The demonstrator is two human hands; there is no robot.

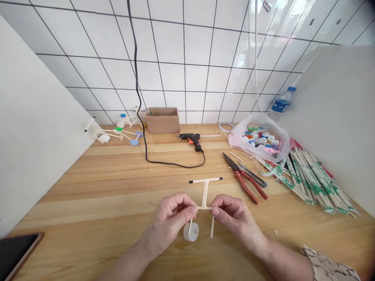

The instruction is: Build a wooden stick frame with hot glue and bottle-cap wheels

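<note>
Between my two hands is a small frame of glued wooden sticks (205,194), with a crossbar at its far end tipped in black. My left hand (172,218) pinches the left end of its near crosspiece, thumb against fingers. The right end is pinched the same way by my right hand (234,218). Two stick legs point back toward me, one below each hand. A white bottle cap (191,232) sits at the left leg, under my left fingers; whether it is joined to the stick I cannot tell.
Behind lie a black glue gun (191,139) with its cord and a cardboard box (162,120). To the right are red-handled pliers (246,179), a thread snipper (253,174), a bag of bottle caps (259,138) and wrapped chopsticks (319,179). Stick-and-cap models (118,130) stand left; a phone (17,253) lies near.
</note>
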